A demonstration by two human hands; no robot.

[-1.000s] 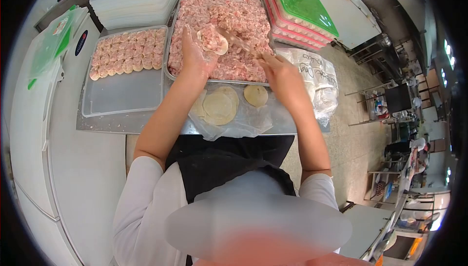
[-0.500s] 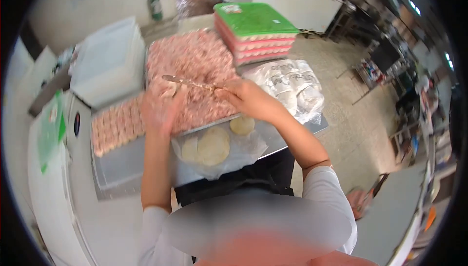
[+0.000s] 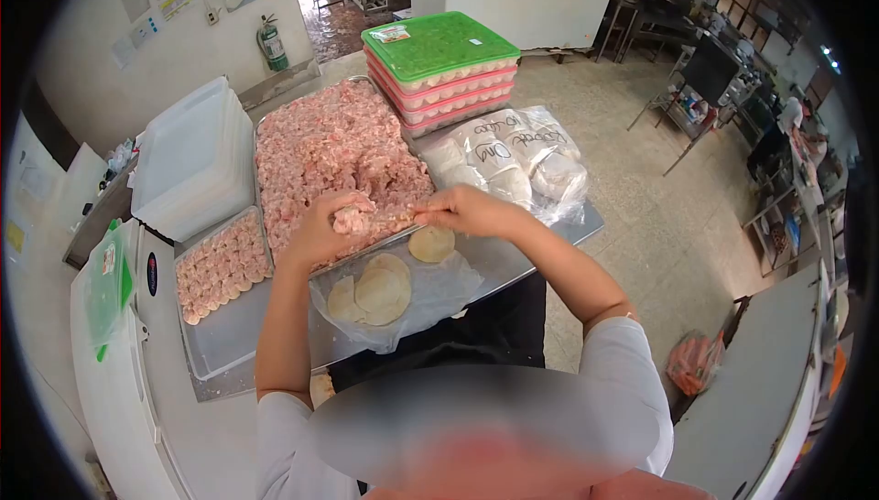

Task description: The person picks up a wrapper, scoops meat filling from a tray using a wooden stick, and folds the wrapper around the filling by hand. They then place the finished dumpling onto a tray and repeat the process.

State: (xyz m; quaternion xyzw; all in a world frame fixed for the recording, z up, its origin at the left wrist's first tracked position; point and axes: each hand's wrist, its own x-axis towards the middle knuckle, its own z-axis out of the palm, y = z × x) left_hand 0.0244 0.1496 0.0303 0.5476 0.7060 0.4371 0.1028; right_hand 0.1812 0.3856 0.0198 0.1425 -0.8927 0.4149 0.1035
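My left hand (image 3: 316,233) is cupped around a dumpling (image 3: 352,218) with pink minced meat showing at its top. My right hand (image 3: 465,211) grips a flat spreader (image 3: 400,219) by the handle; its meat-smeared blade points left at the dumpling. Both hands are over the near edge of a large tray heaped with minced meat (image 3: 316,147), which has a hollow on its right side. Just below them, round dumpling wrappers (image 3: 383,289) lie on a plastic sheet (image 3: 444,288), and a separate wrapper (image 3: 432,244) rests closer to my right hand.
Left of the meat, rows of finished dumplings (image 3: 220,266) fill the far part of a shallow tray (image 3: 238,340). Stacked white containers (image 3: 192,157) stand behind it. Pink trays under a green lid (image 3: 439,45) and bagged wrappers (image 3: 513,157) sit at the right.
My left hand has moved off the meat toward me and now cups a dumpling. The spreader has come down beside it in my right hand. The head view has shifted slightly.
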